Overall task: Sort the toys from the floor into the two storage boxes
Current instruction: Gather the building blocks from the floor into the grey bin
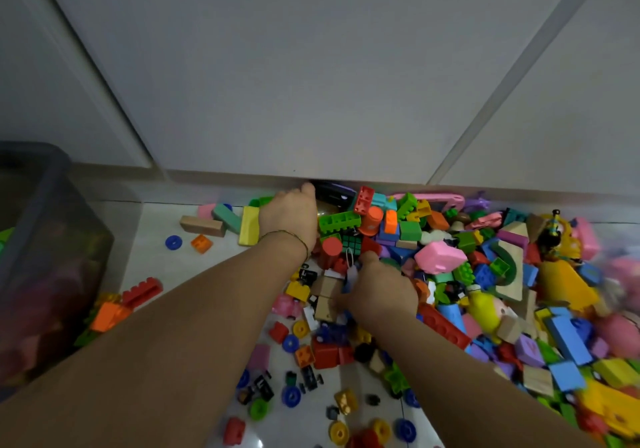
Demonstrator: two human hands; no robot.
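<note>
A big heap of colourful toys point(450, 267) covers the white floor on the right: plastic bricks, wooden blocks, wheels and figures. My left hand point(289, 215) reaches to the heap's far edge, beside a green brick point(338, 222). Its fingers bend down out of sight near a dark object point(334, 194) under the cabinet. My right hand point(379, 292) is lower in the heap, thumb spread. Its fingers curl round a blurred blue and white piece point(350, 276) next to wooden blocks point(327, 297). One dark see-through storage box point(45, 226) stands at the left with toys inside.
A white cabinet front point(311, 84) rises just behind the heap, with a narrow gap at its base. Loose pieces lie on the floor, among them a yellow block point(248, 226), a red brick point(142, 291) and several wheels point(291, 395).
</note>
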